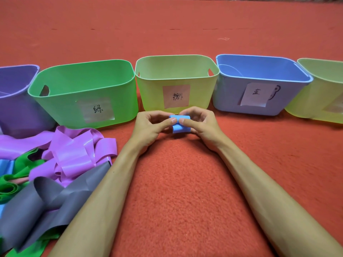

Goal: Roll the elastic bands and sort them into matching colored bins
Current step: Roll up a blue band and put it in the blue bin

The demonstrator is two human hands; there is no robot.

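Elastic bands, loose pile (pixel 70 154): lies on the carpet at far left, in front of the purple and green bins. Violet, green, grey and a little blue are tangled together, and the grey strip lies against the left forearm.
Purple bin (pixel 16 112): far left, partly cut by the frame edge.
Green bin (pixel 61 108): just right of the purple bin, with a paper label bearing a handwritten character on its front wall.
Left hand (pixel 148 128): fingers curled, thumb and fingertips pinching the left end of the blue band.
Yellow-green bin (pixel 152 93): directly behind the hands, with a pink handwritten label on its front.
Blue band (pixel 181 129): wound into a small roll, gripped between both hands in front of the yellow-green bin, with a short tail hanging below.
Right hand (pixel 204 127): fingers curled, thumb and fingertips pinching the roll's right end.
Blue bin (pixel 228 97): right of the yellow-green bin, its white label curling at one edge.
Second yellow-green bin (pixel 306 102): far right, cut by the frame.
Carpet (pixel 185 191): red, under everything.
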